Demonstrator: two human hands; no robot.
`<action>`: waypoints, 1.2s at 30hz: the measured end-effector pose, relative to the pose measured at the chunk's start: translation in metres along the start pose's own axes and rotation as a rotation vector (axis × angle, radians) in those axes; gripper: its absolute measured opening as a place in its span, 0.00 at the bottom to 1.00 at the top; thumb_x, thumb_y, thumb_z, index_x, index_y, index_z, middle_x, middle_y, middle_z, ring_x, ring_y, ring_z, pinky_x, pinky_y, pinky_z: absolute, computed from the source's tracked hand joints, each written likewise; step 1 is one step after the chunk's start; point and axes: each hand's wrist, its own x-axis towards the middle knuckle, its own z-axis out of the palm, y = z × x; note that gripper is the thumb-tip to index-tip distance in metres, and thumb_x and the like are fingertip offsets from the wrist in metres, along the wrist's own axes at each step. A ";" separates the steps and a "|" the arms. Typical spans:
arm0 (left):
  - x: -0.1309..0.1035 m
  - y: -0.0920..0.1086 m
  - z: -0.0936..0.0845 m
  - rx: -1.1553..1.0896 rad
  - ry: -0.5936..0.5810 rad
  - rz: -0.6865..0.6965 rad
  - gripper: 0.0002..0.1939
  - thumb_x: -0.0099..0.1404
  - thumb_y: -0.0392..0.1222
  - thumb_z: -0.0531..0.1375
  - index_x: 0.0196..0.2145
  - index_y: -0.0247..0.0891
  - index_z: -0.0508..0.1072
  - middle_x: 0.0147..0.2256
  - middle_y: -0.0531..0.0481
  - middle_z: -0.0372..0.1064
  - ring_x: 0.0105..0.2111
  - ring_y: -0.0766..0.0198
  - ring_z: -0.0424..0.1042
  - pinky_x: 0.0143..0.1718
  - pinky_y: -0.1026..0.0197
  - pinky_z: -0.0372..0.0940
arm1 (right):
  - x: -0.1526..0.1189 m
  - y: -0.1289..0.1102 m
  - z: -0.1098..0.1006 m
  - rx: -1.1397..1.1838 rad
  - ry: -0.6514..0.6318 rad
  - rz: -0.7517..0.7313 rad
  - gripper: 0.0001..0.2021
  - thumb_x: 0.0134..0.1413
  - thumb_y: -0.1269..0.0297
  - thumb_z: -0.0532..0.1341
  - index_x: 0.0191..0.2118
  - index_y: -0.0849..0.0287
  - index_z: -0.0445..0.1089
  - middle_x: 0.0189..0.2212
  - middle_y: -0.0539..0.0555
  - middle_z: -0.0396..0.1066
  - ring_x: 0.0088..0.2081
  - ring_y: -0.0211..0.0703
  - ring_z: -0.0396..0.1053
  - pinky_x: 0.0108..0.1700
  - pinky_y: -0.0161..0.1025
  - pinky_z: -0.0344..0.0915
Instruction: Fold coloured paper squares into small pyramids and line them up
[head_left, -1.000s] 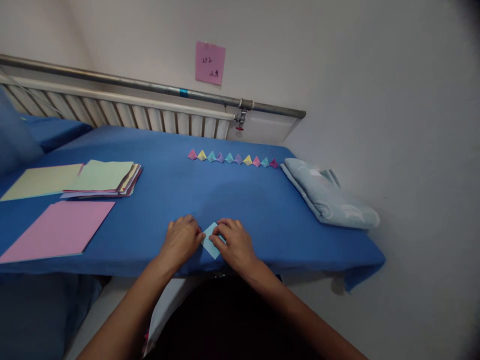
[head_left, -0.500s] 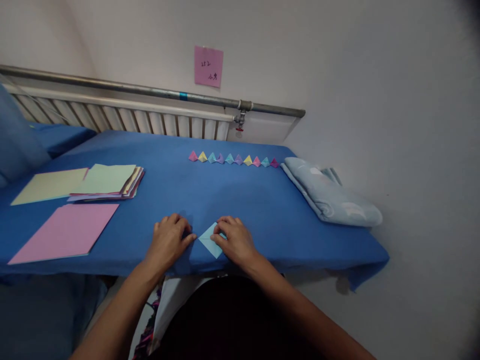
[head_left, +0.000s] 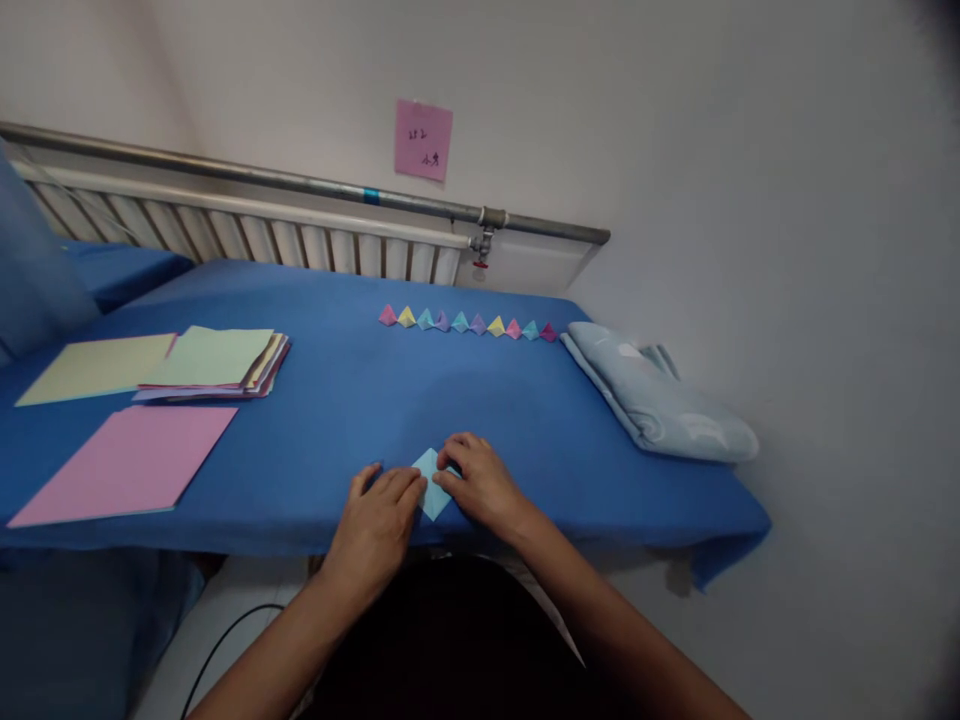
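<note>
A small light-blue paper diamond (head_left: 433,500) lies near the front edge of the blue cloth (head_left: 337,380). My left hand (head_left: 382,515) rests with its fingertips on the paper's left corner, the thumb spread off to the side. On the right corner, my right hand (head_left: 480,482) pinches the paper between thumb and fingers, hiding that corner. Farther back, a row of several small folded paper pieces (head_left: 460,321) in pink, yellow, blue and purple runs from left to right.
Stacked coloured paper (head_left: 210,358), a yellow sheet (head_left: 101,367) and a pink sheet (head_left: 127,465) lie at the left. A folded light-blue blanket (head_left: 660,400) is at the right. Behind stands a radiator (head_left: 315,250) below a pipe (head_left: 262,180).
My left hand has moved right, from beside the paper onto its left corner. My right hand has shifted slightly right and still pinches the right side.
</note>
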 end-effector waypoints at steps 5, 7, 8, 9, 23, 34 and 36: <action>0.041 -0.004 -0.024 0.050 -0.309 0.017 0.13 0.67 0.36 0.48 0.36 0.37 0.73 0.37 0.46 0.72 0.38 0.56 0.70 0.46 0.48 0.56 | -0.012 0.022 -0.008 0.184 0.153 0.076 0.05 0.46 0.73 0.60 0.31 0.57 0.67 0.33 0.50 0.66 0.37 0.40 0.66 0.41 0.38 0.63; 0.064 -0.006 -0.032 0.063 -0.420 0.099 0.13 0.65 0.35 0.49 0.34 0.34 0.73 0.37 0.42 0.72 0.39 0.54 0.69 0.43 0.50 0.58 | -0.021 0.030 -0.010 0.256 0.218 0.135 0.02 0.47 0.70 0.59 0.30 0.57 0.66 0.36 0.52 0.66 0.39 0.41 0.67 0.40 0.38 0.63; 0.074 -0.008 -0.035 0.057 -0.445 0.125 0.12 0.64 0.34 0.50 0.33 0.34 0.74 0.40 0.42 0.71 0.41 0.54 0.68 0.43 0.52 0.59 | -0.024 0.033 -0.011 0.291 0.236 0.156 0.01 0.47 0.68 0.59 0.29 0.57 0.66 0.37 0.53 0.66 0.41 0.42 0.67 0.40 0.38 0.64; 0.084 -0.009 -0.036 0.046 -0.481 0.153 0.10 0.62 0.33 0.52 0.33 0.34 0.74 0.41 0.42 0.71 0.42 0.54 0.68 0.43 0.54 0.59 | -0.028 0.035 -0.012 0.322 0.247 0.172 0.01 0.47 0.68 0.59 0.29 0.57 0.66 0.38 0.53 0.67 0.42 0.43 0.67 0.39 0.38 0.64; 0.127 -0.034 -0.031 -0.145 -0.736 -0.071 0.15 0.38 0.38 0.67 0.29 0.39 0.74 0.26 0.51 0.71 0.29 0.57 0.68 0.31 0.59 0.59 | -0.029 0.031 -0.014 0.377 0.265 0.176 0.01 0.45 0.68 0.58 0.27 0.57 0.67 0.39 0.54 0.67 0.44 0.44 0.66 0.41 0.39 0.62; 0.075 -0.037 -0.041 -0.821 -0.368 -0.377 0.14 0.55 0.52 0.56 0.24 0.38 0.64 0.22 0.56 0.62 0.23 0.68 0.63 0.27 0.65 0.59 | -0.031 -0.013 -0.012 0.917 0.024 0.411 0.15 0.46 0.59 0.63 0.41 0.58 0.69 0.31 0.51 0.70 0.28 0.37 0.63 0.29 0.34 0.57; 0.065 -0.027 -0.038 -1.047 -0.219 -0.477 0.14 0.52 0.52 0.60 0.24 0.38 0.64 0.23 0.56 0.63 0.24 0.69 0.63 0.27 0.65 0.60 | -0.028 -0.023 -0.009 0.989 0.005 0.414 0.16 0.46 0.58 0.64 0.41 0.59 0.69 0.31 0.50 0.70 0.26 0.35 0.61 0.27 0.32 0.55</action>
